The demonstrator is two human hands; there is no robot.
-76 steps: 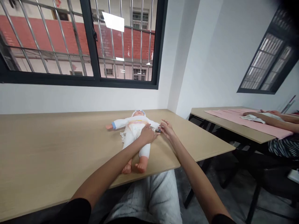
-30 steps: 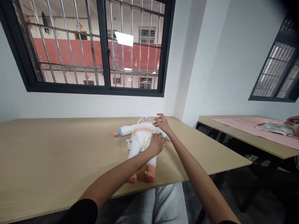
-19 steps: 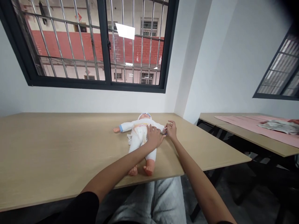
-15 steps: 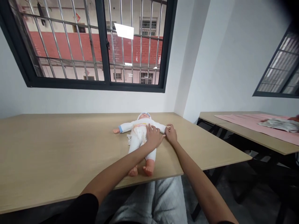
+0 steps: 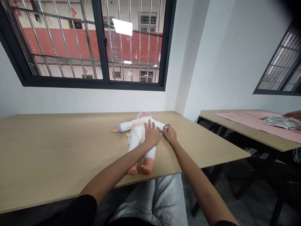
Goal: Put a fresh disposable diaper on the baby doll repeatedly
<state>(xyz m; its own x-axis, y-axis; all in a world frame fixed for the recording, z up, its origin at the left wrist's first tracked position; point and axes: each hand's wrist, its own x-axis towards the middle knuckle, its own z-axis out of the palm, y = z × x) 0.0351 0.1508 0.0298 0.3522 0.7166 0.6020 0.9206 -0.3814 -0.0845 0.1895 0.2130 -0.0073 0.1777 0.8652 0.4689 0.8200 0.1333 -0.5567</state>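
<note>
A baby doll (image 5: 133, 145) in white clothes and a patterned cap (image 5: 144, 113) lies on its back on the wooden table, bare feet towards me. Around its hips is a white diaper (image 5: 139, 131) with a frilled edge and yellow-orange marks. My left hand (image 5: 152, 135) rests flat on the doll's belly and side, fingers spread. At the end of the doll's sleeve on the right, my right hand (image 5: 170, 133) has its fingers curled in around the cuff. The doll's hand on that side is hidden. Its other arm stretches out to the left, with a blue cuff (image 5: 120, 128).
The wooden table (image 5: 61, 150) runs along a white wall below a barred window (image 5: 131, 84). To the right stands another table (image 5: 265, 138) with a pink cloth (image 5: 242, 121) and a bundled pale cloth (image 5: 279, 122). Another person's hand (image 5: 293, 115) touches that bundle.
My left hand has shifted slightly up and left on the doll's front. My right hand's fingers have drawn in closer on the sleeve end. The view has tilted a little.
</note>
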